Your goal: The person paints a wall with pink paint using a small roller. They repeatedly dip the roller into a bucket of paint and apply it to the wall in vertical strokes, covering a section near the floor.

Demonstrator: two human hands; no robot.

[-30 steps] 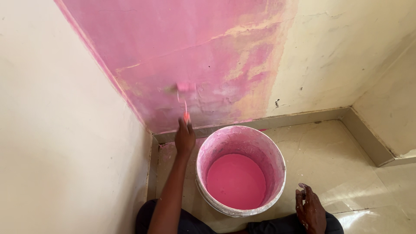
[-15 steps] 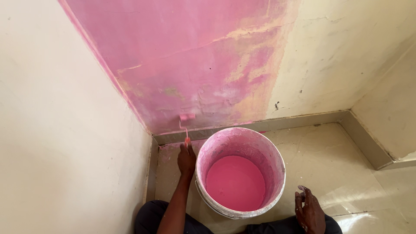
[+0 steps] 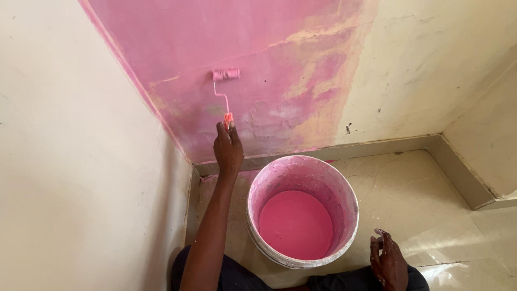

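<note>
Above left hand point(image 3: 228, 150): paint roller point(image 3: 226, 75) on pink wall point(image 3: 269, 48) | hand clamped on its handle | right hand point(image 3: 389, 264) loosely curled, empty

The floor point(image 3: 431, 205) is laid with glossy cream tiles that catch light near the right edge. A grey skirting strip point(image 3: 377, 146) runs along its far edge where it meets the wall, then turns forward along the right side. A round bucket point(image 3: 302, 211) stands directly on the floor, near the left corner and just short of the skirting. Its walls are smeared pink and pink paint fills its bottom. Pink stains mark the tiles just left of the bucket.
</note>
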